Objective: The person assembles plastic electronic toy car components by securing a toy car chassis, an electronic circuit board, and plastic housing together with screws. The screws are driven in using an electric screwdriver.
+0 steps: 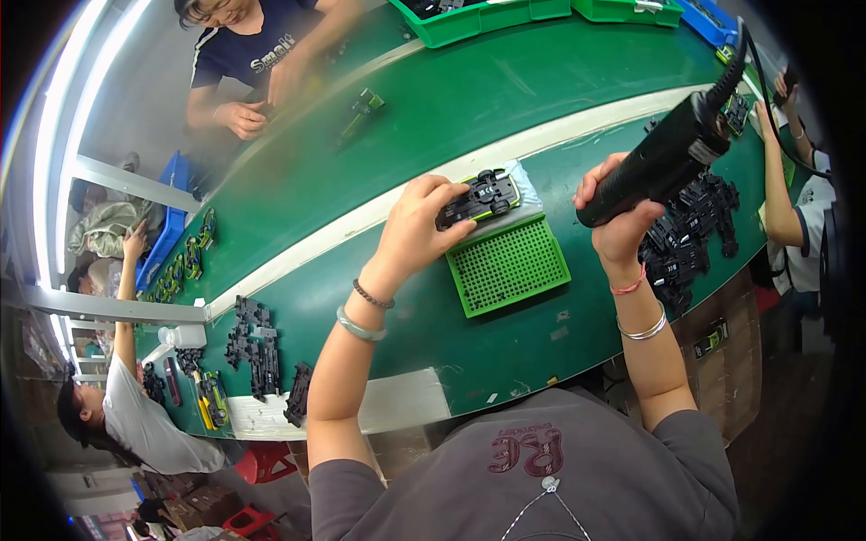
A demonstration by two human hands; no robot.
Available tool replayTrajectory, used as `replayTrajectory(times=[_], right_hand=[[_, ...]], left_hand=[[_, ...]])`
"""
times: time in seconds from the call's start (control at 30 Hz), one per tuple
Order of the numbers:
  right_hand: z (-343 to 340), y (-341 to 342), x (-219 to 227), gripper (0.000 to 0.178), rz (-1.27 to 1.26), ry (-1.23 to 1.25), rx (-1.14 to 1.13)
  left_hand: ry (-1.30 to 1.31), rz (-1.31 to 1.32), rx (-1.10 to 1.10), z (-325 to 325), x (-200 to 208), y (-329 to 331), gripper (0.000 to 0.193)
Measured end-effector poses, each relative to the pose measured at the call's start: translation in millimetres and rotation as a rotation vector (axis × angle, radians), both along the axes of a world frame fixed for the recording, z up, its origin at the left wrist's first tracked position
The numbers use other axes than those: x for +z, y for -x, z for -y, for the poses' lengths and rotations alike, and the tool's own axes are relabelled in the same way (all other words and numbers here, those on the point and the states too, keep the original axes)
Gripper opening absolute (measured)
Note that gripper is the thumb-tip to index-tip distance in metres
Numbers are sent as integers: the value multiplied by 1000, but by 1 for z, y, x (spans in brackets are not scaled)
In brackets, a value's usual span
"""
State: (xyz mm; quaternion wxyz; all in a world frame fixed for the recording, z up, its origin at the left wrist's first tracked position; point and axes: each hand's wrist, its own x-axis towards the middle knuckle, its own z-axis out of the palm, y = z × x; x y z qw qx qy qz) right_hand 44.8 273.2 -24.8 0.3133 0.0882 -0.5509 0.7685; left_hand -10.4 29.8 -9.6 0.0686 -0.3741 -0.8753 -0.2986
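My left hand (pixel 415 225) grips a toy car (pixel 492 195) that lies wheels up, its black underside showing and a bright green body edge below. The car rests at the far side of a green perforated tray (pixel 518 308), which has small dark bits in many of its holes. In my right hand (pixel 621 225) is a black corded electric screwdriver (pixel 663 158), raised over the table to the right of the car and apart from it. The fingers wrap round its handle. I cannot make out its tip.
Black car chassis parts (pixel 690 234) are heaped right of my right forearm; more chassis parts (pixel 257 347) lie at the left. Across the green table (pixel 352 298) runs a pale strip. Green bins (pixel 492 27) stand at the far side. Co-workers sit opposite, left and right.
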Motion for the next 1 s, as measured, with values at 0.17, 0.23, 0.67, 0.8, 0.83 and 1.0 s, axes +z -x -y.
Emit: replayTrajectory(times=[0.17,0.23,0.67,0.8,0.83,1.0], right_hand=[[19,12,39,96,17,33,152],[32,29,44,96,-1,10,218],[53,66,19,87,74,-76,238],[59,69,18,80,6,-89,220],[61,70,17,76,-60,-80,203],[59,67,21,85,64,-192,250]], left_hand=[[-150,-67,-15,6,-15,-5,42],[-162,-72,3,5,-25,-7,44],[-154,-106,32,6,-32,-10,51],[-168,-96,21,6,-31,-9,50],[-169,-94,21,5,-31,-8,50],[-171,-77,15,5,-28,-8,48]])
